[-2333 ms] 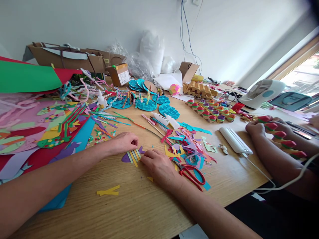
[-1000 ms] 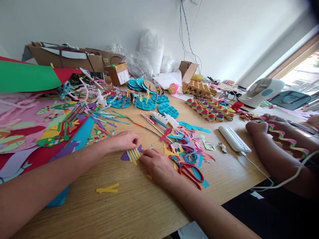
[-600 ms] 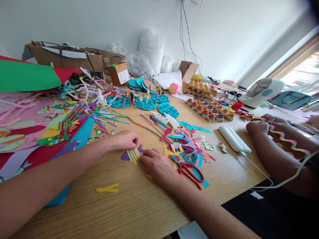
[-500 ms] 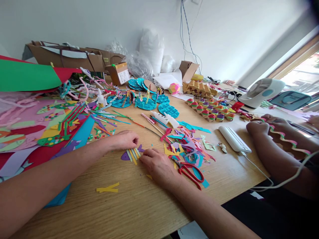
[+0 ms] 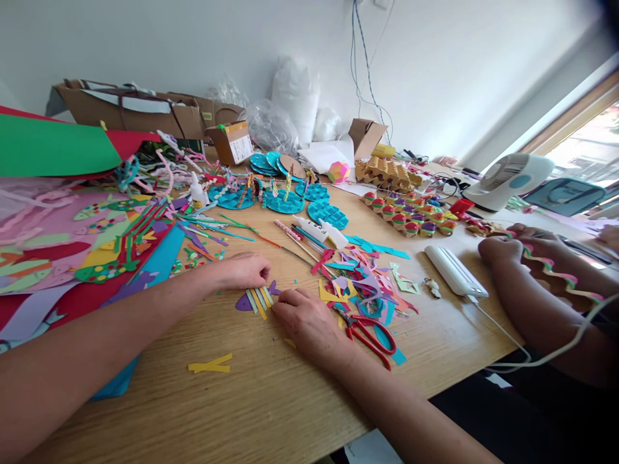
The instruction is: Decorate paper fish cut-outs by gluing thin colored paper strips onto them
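Observation:
A small purple paper fish [image 5: 244, 303] lies flat on the wooden table [image 5: 159, 419], with several yellow and pale green paper strips [image 5: 258, 300] laid slantwise across its body. At the strips' upper ends is my left hand [image 5: 247, 269], its fingers curled down and closed; what they pinch is hidden. My right hand [image 5: 307, 322] rests on the table at the fish's tail side, fingers bent together with the tips touching the strips' edge. Whatever is under those fingertips cannot be made out. Red-handled scissors [image 5: 370, 335] lie beside my right wrist.
Loose yellow strips [image 5: 210, 364] lie nearer me. Paper scraps [image 5: 367, 283], glue bottles [image 5: 319, 231] and blue discs [image 5: 285, 201] sit beyond my hands. Coloured sheets [image 5: 159, 258] cover the left. A white power bank [image 5: 455, 270] and another person's arms [image 5: 512, 290] are on the right.
Both hands stay in nearly the same place at the fish. The whole view shifts very slightly; nothing is visibly taken up or let go.

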